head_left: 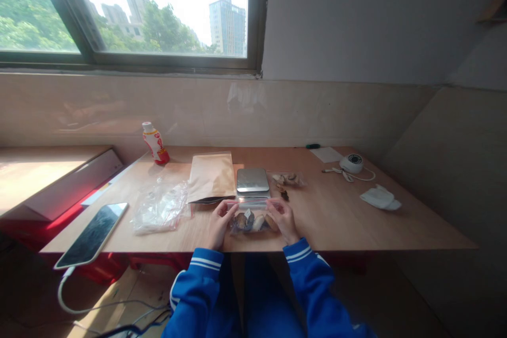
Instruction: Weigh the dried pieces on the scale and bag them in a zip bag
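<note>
Between my two hands is a clear zip bag (253,223) holding several brown and pale pieces that look like dried mushrooms. My left hand (220,222) pinches the bag's red-edged top at its left corner, and my right hand (283,219) pinches the right corner. Just beyond the bag sits a small silver digital scale (252,180). To the scale's left lies a brown kraft paper pouch (213,177), its dark mouth facing me. A second filled zip bag (289,179) rests to the right of the scale, with loose brown bits (282,193) near it.
Clear plastic bags (160,208) are piled on the left, near a phone (93,235) with a cable hanging off the table edge. A drink bottle (156,143) stands at the back left. On the right are a white round device (351,163) with a cord and a crumpled white cloth (380,198).
</note>
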`<state>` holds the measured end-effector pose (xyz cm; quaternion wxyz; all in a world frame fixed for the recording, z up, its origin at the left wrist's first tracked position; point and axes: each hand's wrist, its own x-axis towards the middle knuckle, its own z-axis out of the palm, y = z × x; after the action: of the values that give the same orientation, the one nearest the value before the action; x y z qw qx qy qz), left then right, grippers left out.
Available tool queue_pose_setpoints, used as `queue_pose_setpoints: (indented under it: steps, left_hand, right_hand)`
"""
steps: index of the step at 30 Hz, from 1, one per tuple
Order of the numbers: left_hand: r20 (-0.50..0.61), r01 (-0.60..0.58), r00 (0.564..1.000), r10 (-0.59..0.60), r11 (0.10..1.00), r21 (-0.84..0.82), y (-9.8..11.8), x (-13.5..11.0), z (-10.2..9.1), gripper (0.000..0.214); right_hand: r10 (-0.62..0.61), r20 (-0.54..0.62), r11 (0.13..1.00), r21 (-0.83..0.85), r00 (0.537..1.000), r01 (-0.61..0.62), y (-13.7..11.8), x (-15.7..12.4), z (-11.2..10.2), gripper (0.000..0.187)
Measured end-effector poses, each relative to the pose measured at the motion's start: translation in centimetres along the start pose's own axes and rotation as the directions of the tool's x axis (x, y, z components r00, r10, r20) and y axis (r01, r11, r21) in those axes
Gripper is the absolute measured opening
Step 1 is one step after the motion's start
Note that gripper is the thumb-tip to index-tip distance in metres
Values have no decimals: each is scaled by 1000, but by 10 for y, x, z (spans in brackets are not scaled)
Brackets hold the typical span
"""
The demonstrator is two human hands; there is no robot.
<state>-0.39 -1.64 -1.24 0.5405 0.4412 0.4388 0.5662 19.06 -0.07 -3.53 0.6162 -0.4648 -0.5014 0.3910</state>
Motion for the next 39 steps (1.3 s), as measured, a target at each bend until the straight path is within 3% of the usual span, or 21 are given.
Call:
queue_pose_setpoints:
  steps: [6,11,21,33,39]
  left_hand:
    - [-39,-12,999,14,999,49,-1,0,-2,27]
    - [-82,-24,996,28,998,53,0,-1,2,27]
    - [13,-47,999,47,999,-14,6,-3,6,30]
    - [45,-61,997,60,998,3,3,-4,4,27]
    - [-36,-42,998,44,997,68,1,-3,5,32]
  right_hand:
    - [-31,-3,999,-39,1000,31,-5,-1,-1,25]
    - [24,7,999,33,1000,-24,-5,-2,0,26]
    - [-8,174,999,48,985,0,-9,-6,-1,25]
    - [-112,83,992,-45,990,116,-1,-5,2,18]
    - [-160,77,981,-99,984,167,-10,-8,4,18]
